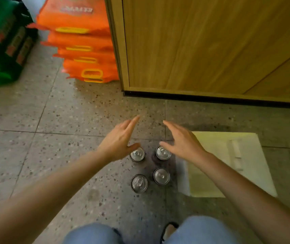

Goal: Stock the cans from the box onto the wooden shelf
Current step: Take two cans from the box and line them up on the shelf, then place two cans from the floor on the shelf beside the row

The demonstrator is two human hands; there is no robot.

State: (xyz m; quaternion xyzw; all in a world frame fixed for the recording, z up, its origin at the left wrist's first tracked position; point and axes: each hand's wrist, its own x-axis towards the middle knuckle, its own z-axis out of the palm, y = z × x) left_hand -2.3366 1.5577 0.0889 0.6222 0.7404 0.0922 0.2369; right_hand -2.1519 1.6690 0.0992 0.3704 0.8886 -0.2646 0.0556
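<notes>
Green sacks (1,41) are piled at the far left, then a stack of orange bags (84,50) with yellow handles sits right against the side of the wooden cabinet (211,46), which fills the upper right. Everything's on a speckled terrazzo floor (34,111).

Down in the middle, the person's left hand (121,140) is stretched out over the floor, fingers spread and loose, holding nothing. Its thumb hangs right over the near edge of the back-left can (137,154), though whether it actually touches is hard to say.

Four cans stand upright on the floor in a little square, silver tops up: that back-left one, a front-left can (139,183), a back-right can (163,153) and a front-right can (161,176). They're close together but not touching.

The right hand (183,140) mirrors the left, also open and empty, its thumb over the back-right can's top. So both hands hover above the back row, with the front row lying nearer the person's knees.

Just right of the cans, a flattened pale yellow box (228,164) lies on the floor, partly under the right forearm.
</notes>
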